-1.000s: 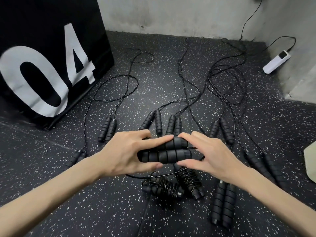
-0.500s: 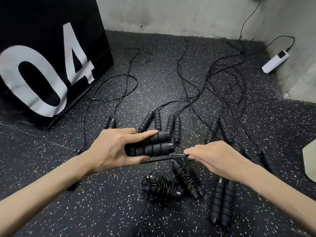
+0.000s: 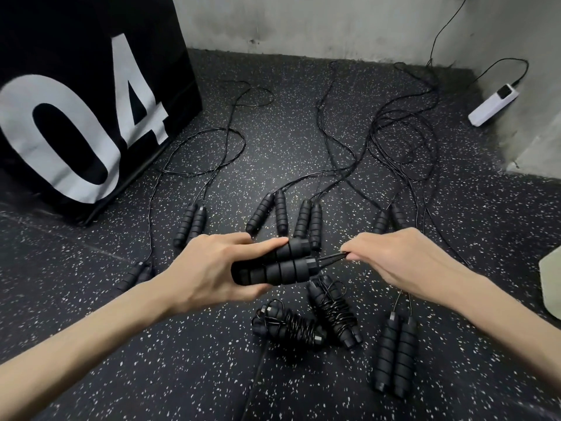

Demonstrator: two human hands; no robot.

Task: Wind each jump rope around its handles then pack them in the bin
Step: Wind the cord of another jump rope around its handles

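The left hand (image 3: 212,273) is curled around a pair of black ridged foam jump rope handles (image 3: 279,267), held side by side above the speckled black rubber floor (image 3: 182,375). Just right of the handles, the right hand (image 3: 403,262) pinches the thin black rope (image 3: 329,257) coming out of them. Two wound-up black rope bundles (image 3: 309,320) lie on the floor just below the handles.
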